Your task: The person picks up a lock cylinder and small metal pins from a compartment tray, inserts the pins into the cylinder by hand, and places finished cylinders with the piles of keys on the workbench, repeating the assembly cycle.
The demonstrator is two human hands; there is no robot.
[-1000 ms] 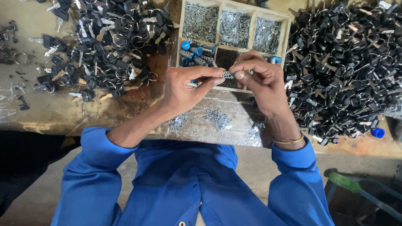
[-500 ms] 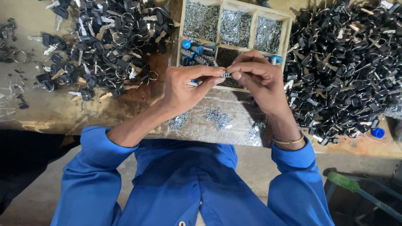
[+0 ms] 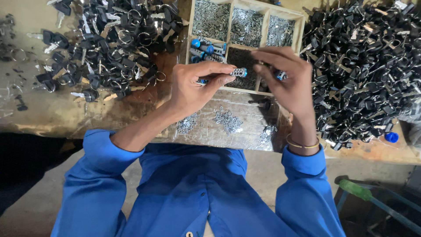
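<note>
My left hand [image 3: 197, 85] pinches a small metal lock cylinder with a blue end [image 3: 239, 72] between thumb and fingers, held level above the table. My right hand [image 3: 285, 83] hovers just to the right of it, fingers curled and a little apart from the cylinder, with a small blue-tipped piece [image 3: 280, 75] seen at its fingers. Both hands are over the near edge of a wooden compartment tray [image 3: 300, 26] that holds small silver parts and blue-ended cylinders [image 3: 201, 46].
A big heap of black-headed keys [image 3: 364, 70] lies right of the tray, another heap of keys on rings [image 3: 109, 39] to the left. Small silver pins [image 3: 228, 120] are scattered on a foil-covered patch [image 3: 245, 138] near the table edge. A blue cap [image 3: 391, 137] lies at right.
My right hand has drawn back slightly from the cylinder, which it was touching before; my left hand still holds the cylinder in about the same place.
</note>
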